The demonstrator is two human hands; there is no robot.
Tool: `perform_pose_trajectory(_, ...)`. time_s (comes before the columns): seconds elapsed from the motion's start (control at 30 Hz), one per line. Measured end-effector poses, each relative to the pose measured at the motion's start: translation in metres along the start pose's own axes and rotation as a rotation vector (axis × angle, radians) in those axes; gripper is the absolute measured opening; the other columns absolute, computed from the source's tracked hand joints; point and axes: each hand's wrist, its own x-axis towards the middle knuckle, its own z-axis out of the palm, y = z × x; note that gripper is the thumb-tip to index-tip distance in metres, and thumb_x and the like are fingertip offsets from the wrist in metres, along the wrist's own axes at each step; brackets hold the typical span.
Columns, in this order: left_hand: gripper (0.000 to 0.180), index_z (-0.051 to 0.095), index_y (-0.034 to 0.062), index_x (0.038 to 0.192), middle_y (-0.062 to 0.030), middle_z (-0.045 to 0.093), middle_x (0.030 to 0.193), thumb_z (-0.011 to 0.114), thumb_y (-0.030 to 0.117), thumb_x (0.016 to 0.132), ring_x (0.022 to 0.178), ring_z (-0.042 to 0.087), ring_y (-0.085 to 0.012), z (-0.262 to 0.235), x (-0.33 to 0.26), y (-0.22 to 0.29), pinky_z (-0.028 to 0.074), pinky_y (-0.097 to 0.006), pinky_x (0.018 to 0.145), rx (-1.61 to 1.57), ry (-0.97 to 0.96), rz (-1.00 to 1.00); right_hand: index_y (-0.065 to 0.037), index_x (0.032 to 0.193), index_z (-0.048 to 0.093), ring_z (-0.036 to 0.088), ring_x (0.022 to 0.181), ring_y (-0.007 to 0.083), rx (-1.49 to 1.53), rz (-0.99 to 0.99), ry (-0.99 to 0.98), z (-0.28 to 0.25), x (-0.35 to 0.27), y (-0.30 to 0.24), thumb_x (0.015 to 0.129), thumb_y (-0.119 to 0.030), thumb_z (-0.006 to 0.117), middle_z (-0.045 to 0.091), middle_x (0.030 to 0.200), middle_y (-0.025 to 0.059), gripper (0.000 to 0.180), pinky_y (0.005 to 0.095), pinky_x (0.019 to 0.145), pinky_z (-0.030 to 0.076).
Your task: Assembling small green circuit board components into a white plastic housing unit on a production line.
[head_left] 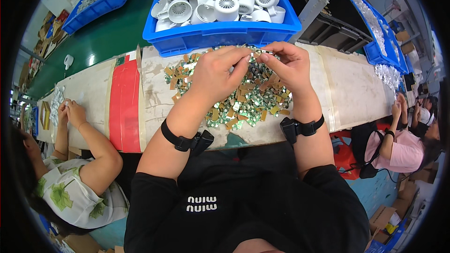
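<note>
Blue bin (225, 36) of white housings (226, 9) just beyond heaped small boards (240, 106) on the worktop (349, 91).
Green and tan, they lie beneath left hand (217, 72) and right hand (293, 69), fingers pinched nearly closed; cannot tell what they grip.

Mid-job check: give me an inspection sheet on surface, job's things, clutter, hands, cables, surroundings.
Surface: pale, stained worktop, red strip at left.
Job's things: heap of small green and brown pieces.
Clutter: stray pieces around it.
Hands: left hand and right hand, fingertips close together above the heap; anything held too small to identify.
Cables: nothing seen near the hands.
Surroundings: blue bin of white parts beyond the heap; co-workers either side.
</note>
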Motion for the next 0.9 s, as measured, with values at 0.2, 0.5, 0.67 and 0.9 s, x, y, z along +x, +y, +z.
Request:
perform_pose_trajectory(0.2, 0.011, 0.072, 0.0001, 0.1, -0.0144, 0.072, 0.087, 0.066, 0.006, 0.093, 0.073, 0.069, -0.0314, -0.004, 0.0, 0.001, 0.054, -0.038, 0.065, 0.047, -0.099, 0.008, 0.0, 0.098, 0.078, 0.066, 0.076, 0.0145, -0.271, -0.307, -0.129, -0.003, 0.007, -0.008, 0.082, 0.002, 0.077, 0.074, 0.085, 0.0088, 0.017, 0.0271, 0.069, 0.051)
perform_pose_trajectory(0.5, 0.013, 0.07, 0.0003, 0.1, -0.0149, 0.069, 0.083, 0.062, 0.01, 0.097, 0.071, 0.067, -0.0338, -0.003, -0.001, -0.004, 0.052, -0.039, 0.067, -0.013, -0.198, -0.017, 0.0, 0.096, 0.076, 0.068, 0.078, 0.0224, -0.445, -0.49, -0.206, 0.001, 0.01, -0.016, 0.078, 0.004, 0.077, 0.072, 0.083, 0.01, 0.019, 0.0305, 0.07, 0.053)
perform_pose_trajectory(0.67, 0.014, 0.07, 0.001, 0.1, -0.013, 0.069, 0.081, 0.062, 0.012, 0.098, 0.07, 0.066, -0.0313, -0.006, -0.001, -0.005, 0.051, -0.038, 0.067, -0.151, -0.326, -0.183, 0.0, 0.093, 0.073, 0.067, 0.079, 0.0236, -0.478, -0.455, -0.151, 0.004, 0.009, -0.015, 0.077, 0.002, 0.078, 0.07, 0.086, 0.0105, 0.017, 0.0322, 0.07, 0.053)
perform_pose_trajectory(0.9, 0.01, 0.072, 0.003, 0.098, -0.0115, 0.072, 0.081, 0.071, 0.007, 0.089, 0.07, 0.07, -0.0267, 0.003, -0.003, 0.002, 0.053, -0.035, 0.062, 0.113, -0.042, 0.092, -0.001, 0.097, 0.072, 0.064, 0.08, 0.012, -0.074, -0.062, -0.082, 0.01, -0.001, -0.003, 0.091, -0.01, 0.077, 0.07, 0.088, 0.0025, 0.012, 0.0247, 0.056, 0.056)
